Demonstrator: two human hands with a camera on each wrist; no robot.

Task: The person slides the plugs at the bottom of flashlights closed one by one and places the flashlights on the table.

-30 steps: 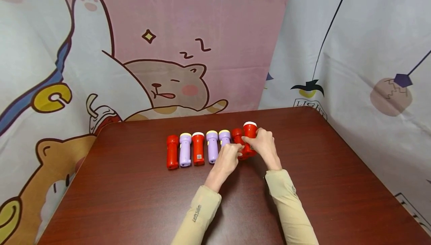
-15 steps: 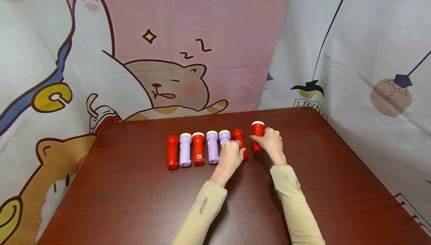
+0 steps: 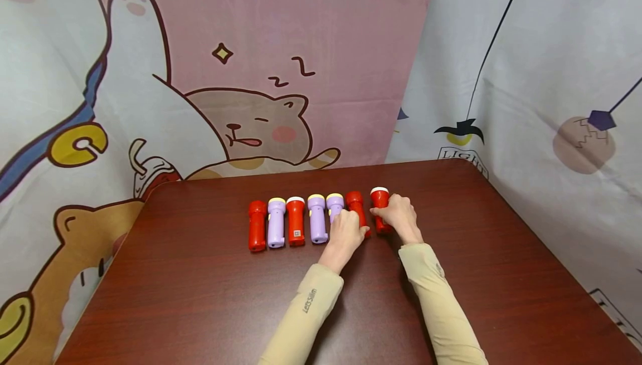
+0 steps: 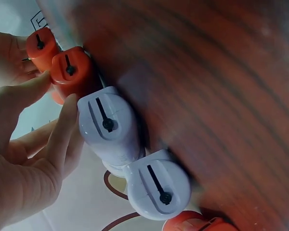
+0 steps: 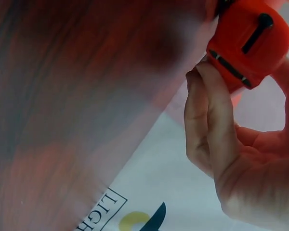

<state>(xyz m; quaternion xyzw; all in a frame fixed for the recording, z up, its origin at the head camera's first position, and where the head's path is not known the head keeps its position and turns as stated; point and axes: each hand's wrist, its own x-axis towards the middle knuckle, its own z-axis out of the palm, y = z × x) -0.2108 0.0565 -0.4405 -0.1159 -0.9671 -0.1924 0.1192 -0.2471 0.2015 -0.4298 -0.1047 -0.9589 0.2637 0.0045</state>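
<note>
In the head view, a row of red and purple flashlights lies across the table. My right hand (image 3: 399, 214) grips the rightmost one, a red flashlight with a white rim (image 3: 379, 196), between thumb and fingers; its tail end shows in the right wrist view. My left hand (image 3: 345, 235) pinches the plain red flashlight (image 3: 354, 200) beside it, with thumb and a finger on either side of its tail (image 4: 70, 72). A purple flashlight with a yellow rim (image 3: 334, 202) is partly hidden behind the left hand. A narrow gap separates the two red flashlights.
Further left lie another purple flashlight (image 3: 317, 220), a white-rimmed red one (image 3: 296, 220), a purple one (image 3: 276, 223) and a plain red one (image 3: 257, 225). The brown table (image 3: 225, 298) meets cartoon-printed curtains (image 3: 351, 47) at its back and sides.
The white-rimmed red flashlight moved right with my right hand, away from the plain red one, then slightly back left and nearer me. My left hand shifted a little right.
</note>
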